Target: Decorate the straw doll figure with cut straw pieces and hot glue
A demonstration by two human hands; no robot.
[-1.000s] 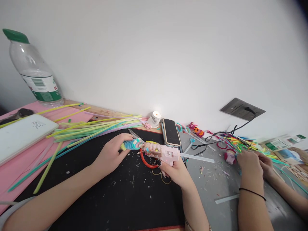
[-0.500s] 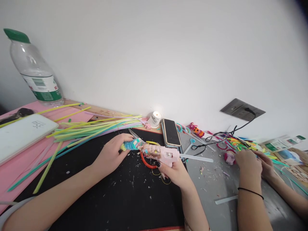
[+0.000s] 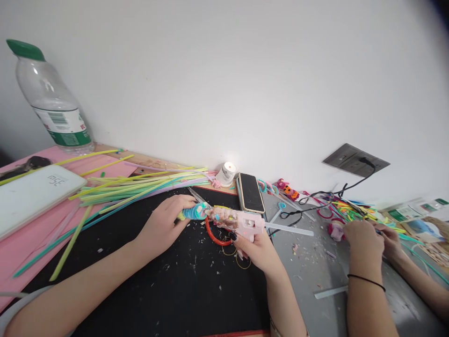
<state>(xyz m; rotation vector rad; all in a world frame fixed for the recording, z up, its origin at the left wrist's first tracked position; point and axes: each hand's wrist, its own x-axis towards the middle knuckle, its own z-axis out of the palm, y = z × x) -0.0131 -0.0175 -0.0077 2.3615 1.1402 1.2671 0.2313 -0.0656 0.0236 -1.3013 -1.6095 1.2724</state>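
My right hand [image 3: 255,250] is wrapped round the handle of a pink hot glue gun [image 3: 245,223]. A long translucent glue stick [image 3: 291,229] sticks out of its rear, and the front is crusted with brownish residue. Pinched in my left hand [image 3: 170,217] is a small blue and yellow pipe-cleaner piece [image 3: 195,211], its pale end facing the gun's nozzle. The nozzle is at or very close to that end; whether they touch I cannot tell. Below the gun lie red-handled scissors [image 3: 213,235], partly hidden, with the blades pointing up behind the blue piece.
Scraps litter the black mat [image 3: 168,290]. Behind it are pipe cleaners [image 3: 140,185], a white cup [image 3: 226,174] and a phone [image 3: 251,193]. A power bank [image 3: 38,199] and a bottle [image 3: 58,105] stand left. A black cord [image 3: 298,211] runs right, where another person's hands [image 3: 365,238] work.
The whole view has shifted slightly. The glue gun and the blue piece stay nose to nose, with the gun a touch further right. Both hands keep their hold.
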